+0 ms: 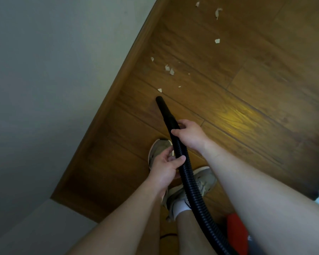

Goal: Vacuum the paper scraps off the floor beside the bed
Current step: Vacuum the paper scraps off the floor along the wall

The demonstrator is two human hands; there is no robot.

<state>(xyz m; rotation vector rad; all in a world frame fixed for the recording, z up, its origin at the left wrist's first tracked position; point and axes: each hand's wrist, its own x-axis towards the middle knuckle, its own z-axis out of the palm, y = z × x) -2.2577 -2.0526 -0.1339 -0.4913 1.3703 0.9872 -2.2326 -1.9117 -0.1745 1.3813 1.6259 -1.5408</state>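
A black ribbed vacuum hose (189, 179) runs up from the bottom of the view to a smooth black nozzle (163, 107) that points down at the wooden floor (247, 89). My right hand (189, 134) grips the hose just behind the nozzle. My left hand (166, 165) holds the hose lower down between thumb and fingers. Several pale paper scraps lie ahead of the nozzle: the nearest scrap (160, 90) just beyond its tip, a small cluster (169, 69) further on, and more scraps (217, 41) near the top.
A pale wall (53, 70) with a wooden skirting board (118, 85) bounds the floor on the left. My two feet in beige shoes (159, 150) stand under the hose. A red vacuum body (237, 230) sits at the bottom right.
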